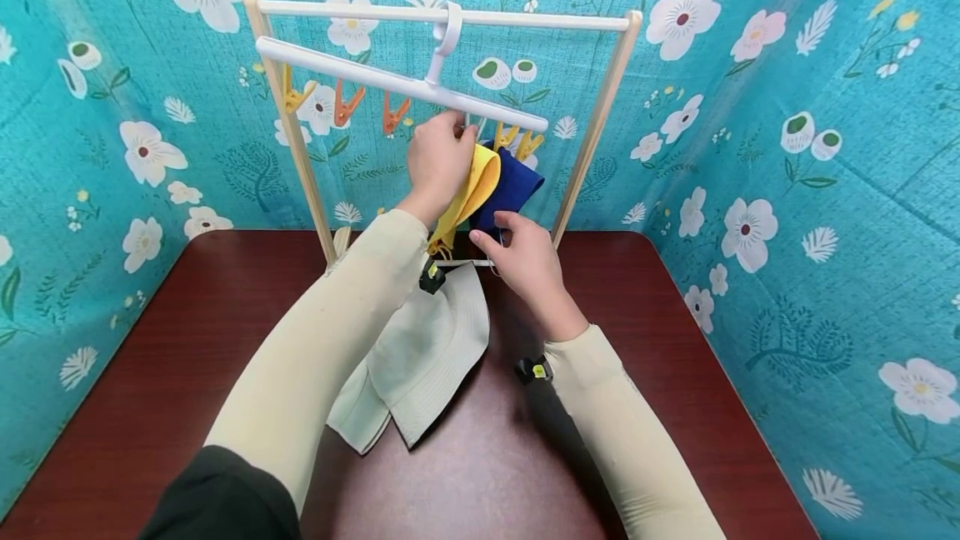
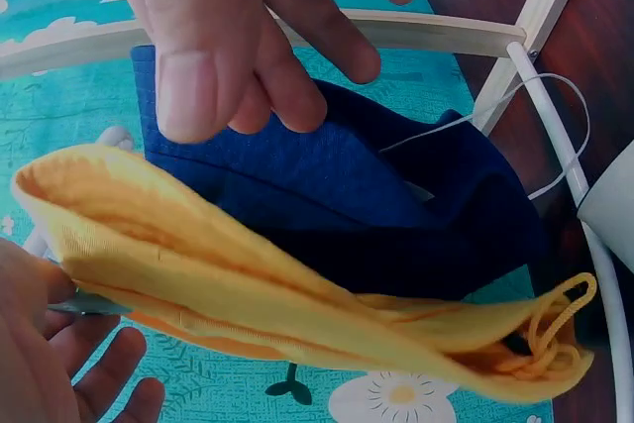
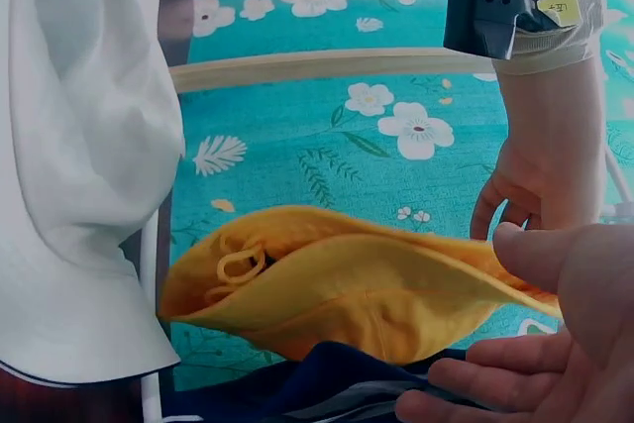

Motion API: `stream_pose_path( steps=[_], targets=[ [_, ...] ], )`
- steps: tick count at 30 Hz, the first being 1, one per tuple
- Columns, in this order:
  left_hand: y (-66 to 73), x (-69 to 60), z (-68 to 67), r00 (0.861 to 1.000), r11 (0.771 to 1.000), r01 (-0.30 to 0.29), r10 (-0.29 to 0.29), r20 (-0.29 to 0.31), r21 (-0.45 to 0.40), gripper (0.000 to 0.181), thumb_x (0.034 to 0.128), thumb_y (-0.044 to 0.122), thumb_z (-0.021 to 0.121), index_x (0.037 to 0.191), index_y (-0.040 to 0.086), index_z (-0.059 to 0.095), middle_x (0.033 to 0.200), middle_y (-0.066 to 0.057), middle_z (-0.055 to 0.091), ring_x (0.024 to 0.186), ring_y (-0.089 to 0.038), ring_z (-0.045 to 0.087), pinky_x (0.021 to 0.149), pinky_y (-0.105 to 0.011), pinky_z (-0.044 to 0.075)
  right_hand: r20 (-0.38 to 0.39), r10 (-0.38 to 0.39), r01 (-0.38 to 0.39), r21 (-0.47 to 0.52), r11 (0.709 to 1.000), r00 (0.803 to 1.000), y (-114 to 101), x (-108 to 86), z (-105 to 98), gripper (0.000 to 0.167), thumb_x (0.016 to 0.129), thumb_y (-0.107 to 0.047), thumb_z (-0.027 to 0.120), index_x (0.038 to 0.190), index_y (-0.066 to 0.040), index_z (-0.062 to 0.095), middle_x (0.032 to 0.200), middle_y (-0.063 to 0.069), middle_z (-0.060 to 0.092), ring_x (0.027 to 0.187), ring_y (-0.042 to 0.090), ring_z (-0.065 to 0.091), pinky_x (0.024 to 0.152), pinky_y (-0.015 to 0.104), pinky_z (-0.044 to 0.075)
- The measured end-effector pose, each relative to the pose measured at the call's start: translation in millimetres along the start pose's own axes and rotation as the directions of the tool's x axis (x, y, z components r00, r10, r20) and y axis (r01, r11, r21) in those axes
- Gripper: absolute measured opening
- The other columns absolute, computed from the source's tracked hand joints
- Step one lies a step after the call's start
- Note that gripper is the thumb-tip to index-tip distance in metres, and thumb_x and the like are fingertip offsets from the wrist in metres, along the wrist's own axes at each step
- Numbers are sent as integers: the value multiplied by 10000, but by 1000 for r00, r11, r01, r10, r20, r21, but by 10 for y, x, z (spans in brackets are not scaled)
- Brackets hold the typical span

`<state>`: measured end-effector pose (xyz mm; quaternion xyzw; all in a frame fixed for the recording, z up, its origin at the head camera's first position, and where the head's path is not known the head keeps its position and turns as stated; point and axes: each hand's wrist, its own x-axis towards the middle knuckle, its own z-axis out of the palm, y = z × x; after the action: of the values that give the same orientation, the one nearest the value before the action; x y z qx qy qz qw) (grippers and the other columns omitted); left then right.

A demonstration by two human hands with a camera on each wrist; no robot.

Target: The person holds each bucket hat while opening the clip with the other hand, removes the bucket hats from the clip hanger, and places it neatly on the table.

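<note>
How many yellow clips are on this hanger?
3: one yellow clip near the raised end of the white hanger, a second and third near its lower end. The left hand may hide more.

Booth-like tabletop setting, teal floral fabric (image 1: pixel 847 290) on several sides, dark-red table (image 1: pixel 465 482)

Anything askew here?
Yes: the white hanger tilts, right end clearly lower than left, while the rail above looks roughly level. Yellow fabric and blue fabric sit under its right half; uneven load or the left hand might explain it.
</note>
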<state>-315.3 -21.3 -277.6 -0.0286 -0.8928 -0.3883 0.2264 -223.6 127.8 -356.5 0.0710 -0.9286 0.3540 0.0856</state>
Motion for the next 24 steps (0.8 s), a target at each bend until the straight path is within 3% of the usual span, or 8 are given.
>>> stream_pose_path(
  steps=[5, 9, 14, 18, 24],
  targets=[
    [7, -40, -36, 1000, 999, 22, -21, 13, -42, 353, 1002, 442, 636, 1222, 178, 720, 1064, 14, 758, 905, -147, 692, 756, -359, 541, -12, -4, 4, -20, 1000, 1000, -53, 5, 30, 674, 944, -606, 643, 1440, -152, 592, 1382, 10, 655, 1141, 213, 649, 926, 442, 546],
    [40, -67, -48, 999, 997, 49, -48, 15, -53, 431, 957, 531, 669, 1198, 176, 707, 1055, 25, 737, 906, -139, 666, 753, -350, 523, -28, -25, 23, -46, 999, 999, -114, 10, 52, 603, 957, -575, 644, 1394, -160, 626, 1354, 17, 668, 1134, 218, 654, 929, 446, 542],
    [99, -83, -21, 996, 993, 88, -90, -15, -73, 366, 941, 548, 684, 1003, 189, 656, 932, 32, 685, 802, -157, 613, 671, -328, 446, -42, 8, -10, -45, 999, 999, -188, 44, 79, 565, 957, -556, 650, 1368, -168, 640, 1325, 11, 681, 1106, 200, 663, 900, 431, 551],
    [135, -103, 12, 993, 994, 93, -98, -67, -65, 393, 939, 542, 691, 858, 179, 563, 760, 5, 562, 682, -202, 530, 586, -332, 349, -58, 41, -43, -33, 999, 997, -223, 63, 104, 521, 952, -533, 662, 1344, -190, 652, 1292, -10, 693, 1046, 179, 672, 852, 410, 562],
    [184, -116, 48, 991, 996, 83, -86, -104, -31, 434, 927, 568, 694, 796, 182, 544, 672, -2, 478, 635, -211, 491, 570, -338, 306, -88, 45, -45, 5, 999, 995, -258, 75, 124, 404, 949, -489, 688, 1253, -224, 696, 1232, -15, 722, 935, 157, 680, 792, 390, 572]
  ],
)
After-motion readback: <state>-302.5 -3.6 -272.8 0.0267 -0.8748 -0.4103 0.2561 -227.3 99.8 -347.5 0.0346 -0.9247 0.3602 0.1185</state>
